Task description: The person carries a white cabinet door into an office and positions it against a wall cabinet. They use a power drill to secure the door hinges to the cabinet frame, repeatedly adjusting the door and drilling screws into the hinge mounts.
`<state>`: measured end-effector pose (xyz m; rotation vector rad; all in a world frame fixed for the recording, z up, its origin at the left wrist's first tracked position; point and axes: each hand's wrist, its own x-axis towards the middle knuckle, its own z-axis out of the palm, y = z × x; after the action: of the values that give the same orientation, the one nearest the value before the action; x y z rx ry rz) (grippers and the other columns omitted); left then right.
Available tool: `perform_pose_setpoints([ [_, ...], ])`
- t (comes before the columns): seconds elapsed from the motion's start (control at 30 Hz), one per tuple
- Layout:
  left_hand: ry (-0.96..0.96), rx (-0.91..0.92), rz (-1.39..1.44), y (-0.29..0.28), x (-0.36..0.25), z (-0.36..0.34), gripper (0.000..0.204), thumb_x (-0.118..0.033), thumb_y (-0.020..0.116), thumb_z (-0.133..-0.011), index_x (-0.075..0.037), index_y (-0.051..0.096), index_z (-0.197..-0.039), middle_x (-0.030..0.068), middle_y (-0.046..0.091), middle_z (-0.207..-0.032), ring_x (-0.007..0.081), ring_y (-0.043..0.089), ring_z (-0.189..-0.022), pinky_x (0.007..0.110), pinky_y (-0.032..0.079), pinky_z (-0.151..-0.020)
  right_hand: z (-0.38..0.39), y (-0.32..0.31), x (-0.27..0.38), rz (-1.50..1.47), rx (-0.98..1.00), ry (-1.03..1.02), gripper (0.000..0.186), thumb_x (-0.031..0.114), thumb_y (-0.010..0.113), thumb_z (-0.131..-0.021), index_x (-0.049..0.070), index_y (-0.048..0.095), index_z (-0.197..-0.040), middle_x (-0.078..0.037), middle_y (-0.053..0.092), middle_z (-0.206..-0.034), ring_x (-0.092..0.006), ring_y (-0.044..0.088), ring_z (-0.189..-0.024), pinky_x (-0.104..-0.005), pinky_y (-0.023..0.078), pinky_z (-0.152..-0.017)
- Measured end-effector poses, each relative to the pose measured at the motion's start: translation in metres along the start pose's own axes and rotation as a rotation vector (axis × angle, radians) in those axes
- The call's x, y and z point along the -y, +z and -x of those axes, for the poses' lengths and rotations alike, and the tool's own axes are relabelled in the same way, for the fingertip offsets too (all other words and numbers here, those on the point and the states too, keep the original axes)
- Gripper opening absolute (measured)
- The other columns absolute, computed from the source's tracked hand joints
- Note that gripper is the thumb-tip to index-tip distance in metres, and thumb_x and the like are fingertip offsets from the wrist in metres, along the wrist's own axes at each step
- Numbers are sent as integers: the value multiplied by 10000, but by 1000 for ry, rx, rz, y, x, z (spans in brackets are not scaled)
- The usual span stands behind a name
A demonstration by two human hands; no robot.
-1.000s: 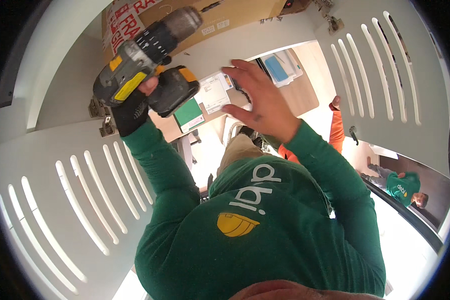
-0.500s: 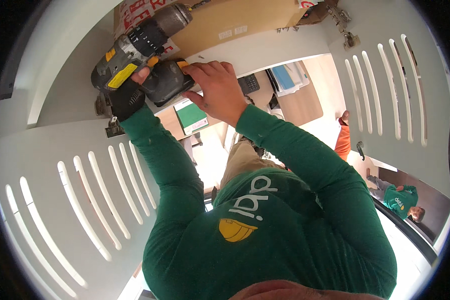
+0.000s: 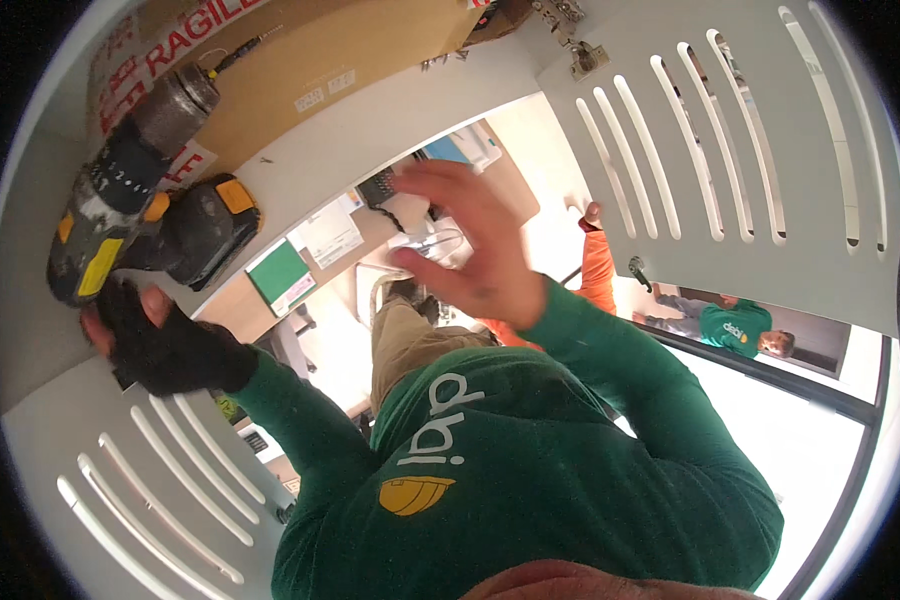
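Note:
A cordless drill [image 3: 100, 215], grey and black with yellow patches, lies on the white shelf [image 3: 300, 150] with a bit in its chuck. Its dark battery pack [image 3: 215, 235] has an orange tab. Just beside the drill's rear end is my left hand [image 3: 160, 340], in a black glove with bare fingertips; thumb and fingers are apart and nothing shows between them. My right hand [image 3: 480, 240], bare and slightly blurred, hangs in the air right of the shelf edge, fingers spread and holding nothing.
A cardboard box [image 3: 300, 80] with red-and-white tape stands behind the drill. Slotted grey-white doors [image 3: 730, 130] flank the shelf, with metal hinges [image 3: 580, 55]. Below lies a desk with a green folder [image 3: 280, 275] and papers. An orange sleeve [image 3: 598, 262] belongs to another person.
My left hand has let go of the drill and drawn back toward me. My right hand has left the battery pack and opened. The view has shifted, moving the shelf leftward.

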<state>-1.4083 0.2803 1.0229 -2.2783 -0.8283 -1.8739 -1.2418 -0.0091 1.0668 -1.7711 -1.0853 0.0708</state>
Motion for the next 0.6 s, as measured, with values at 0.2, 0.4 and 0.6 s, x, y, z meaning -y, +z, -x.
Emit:
perform_pose_setpoints([
  [0.2, -372, 118, 922, -7, -126, 51, 566, -417, 635, -925, 75, 546, -1190, 211, 657, -1027, 303, 649, -927, 406, 531, -837, 136, -113, 20, 270, -102, 307, 424, 325, 851, -724, 12, 578, -810, -90, 560, -735, -206, 533, -643, -341, 425, -597],
  [0.4, -668, 730, 1494, 145, -283, 32, 182, -191, 676, -938, -13, 648, -965, 101, 674, -774, 207, 662, -733, 334, 519, -698, 172, -181, 16, 338, -643, 311, 680, 586, 689, -863, 8, 486, -1157, -91, 528, -1073, -189, 521, -960, -336, 422, -843],
  [0.6, -797, 478, 1669, 255, -351, 42, 203, -119, 639, -950, -6, 614, -1117, 48, 650, -915, 121, 613, -826, 282, 506, -749, 141, -192, -15, 130, -628, 337, 761, 301, 795, -848, -13, 417, -1429, -129, 499, -1407, -247, 493, -1267, -400, 366, -1096],
])
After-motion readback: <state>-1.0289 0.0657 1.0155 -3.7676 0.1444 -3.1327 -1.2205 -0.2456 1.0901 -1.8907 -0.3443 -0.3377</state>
